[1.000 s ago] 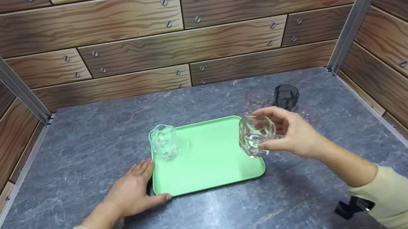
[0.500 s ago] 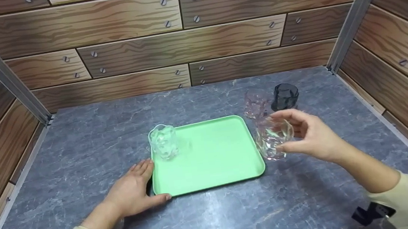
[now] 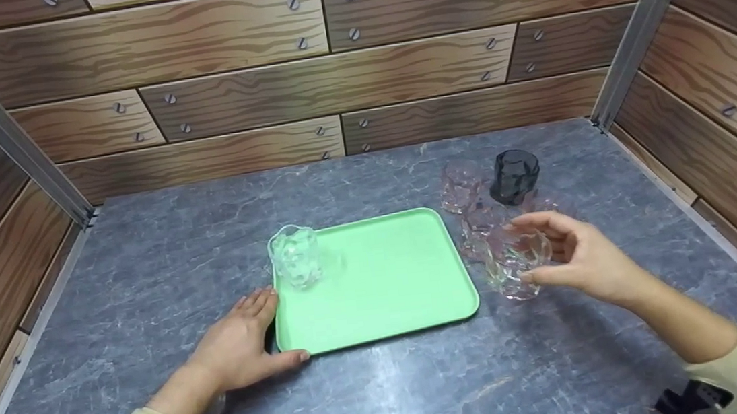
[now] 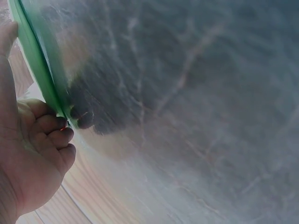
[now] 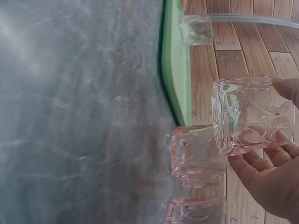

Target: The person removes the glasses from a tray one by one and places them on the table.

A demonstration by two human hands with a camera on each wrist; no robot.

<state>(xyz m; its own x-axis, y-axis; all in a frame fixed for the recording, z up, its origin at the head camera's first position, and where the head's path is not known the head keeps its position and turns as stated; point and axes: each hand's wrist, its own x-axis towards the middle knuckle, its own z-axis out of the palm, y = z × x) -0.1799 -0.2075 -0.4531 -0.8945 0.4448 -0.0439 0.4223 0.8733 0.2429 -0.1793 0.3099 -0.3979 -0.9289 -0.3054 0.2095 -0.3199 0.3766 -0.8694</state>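
My right hand (image 3: 583, 257) holds a clear faceted glass (image 3: 516, 270) between thumb and fingers, off the table, just right of the green tray (image 3: 383, 293). In the right wrist view this glass (image 5: 250, 114) shows up close, with the fingers under one side and the thumb on the other. At the tray's front left corner, my left hand (image 3: 237, 348) rests with fingers along the left edge and thumb along the front edge. A second clear glass (image 3: 296, 258) stands upright at the tray's back left corner.
Right of the tray stand pink-tinted glasses, one at the back (image 3: 461, 188), one nearer (image 3: 476, 227) and one (image 3: 546, 202) partly behind my right hand. A dark grey glass (image 3: 514, 178) stands beside them. Wood-patterned walls (image 3: 230, 34) enclose the grey marbled table (image 3: 163, 247).
My right hand has carried the clear glass rightward and slightly toward me, from above the tray's right edge to beyond it. My left hand and the tray have not moved.
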